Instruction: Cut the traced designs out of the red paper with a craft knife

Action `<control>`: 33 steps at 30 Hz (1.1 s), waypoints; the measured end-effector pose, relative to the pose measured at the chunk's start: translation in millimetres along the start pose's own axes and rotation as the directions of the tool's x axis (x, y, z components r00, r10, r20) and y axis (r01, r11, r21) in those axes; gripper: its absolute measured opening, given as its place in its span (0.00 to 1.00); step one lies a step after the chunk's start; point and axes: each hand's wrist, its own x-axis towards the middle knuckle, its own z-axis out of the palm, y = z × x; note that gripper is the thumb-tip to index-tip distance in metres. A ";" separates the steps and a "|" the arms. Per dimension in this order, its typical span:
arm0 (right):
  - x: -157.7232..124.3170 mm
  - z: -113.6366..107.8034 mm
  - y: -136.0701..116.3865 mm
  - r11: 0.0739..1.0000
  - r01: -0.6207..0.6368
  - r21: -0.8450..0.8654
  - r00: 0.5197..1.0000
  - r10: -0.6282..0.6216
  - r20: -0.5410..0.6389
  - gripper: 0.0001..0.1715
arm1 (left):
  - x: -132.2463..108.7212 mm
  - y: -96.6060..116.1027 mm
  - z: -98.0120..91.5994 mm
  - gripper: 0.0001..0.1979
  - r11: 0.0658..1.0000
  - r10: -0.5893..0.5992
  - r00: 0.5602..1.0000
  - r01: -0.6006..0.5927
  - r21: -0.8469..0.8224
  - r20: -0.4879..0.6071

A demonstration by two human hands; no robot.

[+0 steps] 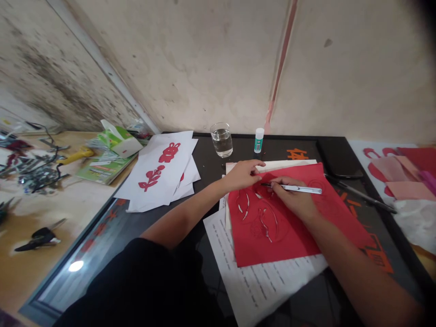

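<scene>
Gripping a craft knife (299, 189) in the right hand (293, 199), tip pointing left; left hand (242, 175) open on red paper (289, 231)

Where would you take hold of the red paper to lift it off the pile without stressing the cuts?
Probably at its near left corner, pinched from the person's side. That corner of the red paper is uncut and lies flat on white printed sheets, away from the cut slits, the left hand at the far edge, and the right hand holding the craft knife.
</scene>
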 end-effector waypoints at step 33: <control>-5.0 -1.7 3.5 0.971 0.093 0.221 0.995 -0.098 0.011 0.05 | -23.2 34.0 -25.9 0.28 0.955 -0.170 0.979 0.191 -0.228 0.107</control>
